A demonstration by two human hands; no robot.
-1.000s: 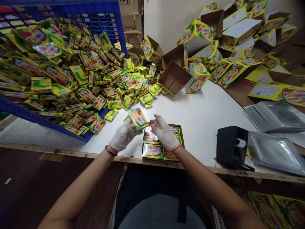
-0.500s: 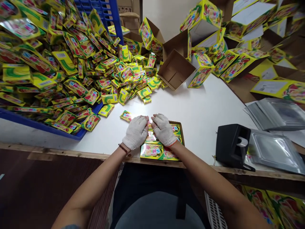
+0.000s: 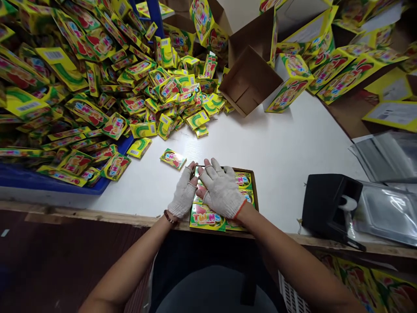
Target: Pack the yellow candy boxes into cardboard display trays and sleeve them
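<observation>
In the head view a shallow carton point(image 3: 255, 191) filled with small yellow-green packs stands at the table's front edge. My right hand point(image 3: 222, 188), in a white fingertip-less glove, lies over the packs in it, fingers spread. At the carton's left side is my left hand point(image 3: 184, 191), gloved too; its fingers bend along the side wall, with nothing seen held in them. A front pack point(image 3: 207, 218) shows its face below my right hand. One loose pack point(image 3: 173, 158) lies flat on the table, just beyond my left hand.
A big heap of packs point(image 3: 87, 108) spills from a blue crate point(image 3: 97, 188) at the left. Open cardboard boxes point(image 3: 250, 82) stand at the back. On the right are a black tape dispenser point(image 3: 322, 206) and clear plastic trays point(image 3: 387, 208) on the white table point(image 3: 283, 148).
Both hands have come down off the far part of the carton: my left hand to its left side, my right hand across the packs. The loose pack by my left fingers now lies uncovered. The view has shifted.
</observation>
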